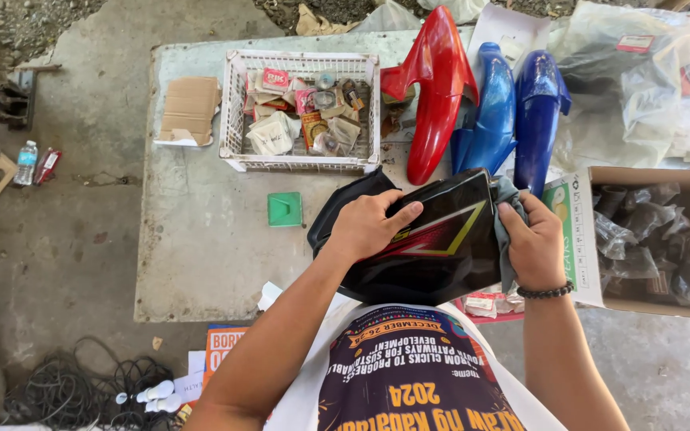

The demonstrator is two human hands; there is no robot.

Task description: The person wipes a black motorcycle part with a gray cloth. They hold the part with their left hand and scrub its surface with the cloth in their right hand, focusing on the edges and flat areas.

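Observation:
A glossy black motorcycle body panel (pixel 441 255) with red and yellow stripes is held over the near edge of a concrete slab (pixel 201 239). My left hand (pixel 369 223) lies flat on the panel's upper left, fingers spread over it. My right hand (pixel 535 243) grips the panel's right edge together with a grey rag (pixel 506 195) bunched under the fingers. A dark bead bracelet sits on my right wrist.
On the slab stand a white plastic basket (pixel 300 164) of small packaged parts, a green square piece (pixel 284 209) and folded cardboard (pixel 189 110). A red fender (pixel 433 88) and two blue fenders (pixel 517 108) lie behind. A cardboard box (pixel 656 239) of bagged parts is right. Cables (pixel 73 391) lie on the floor.

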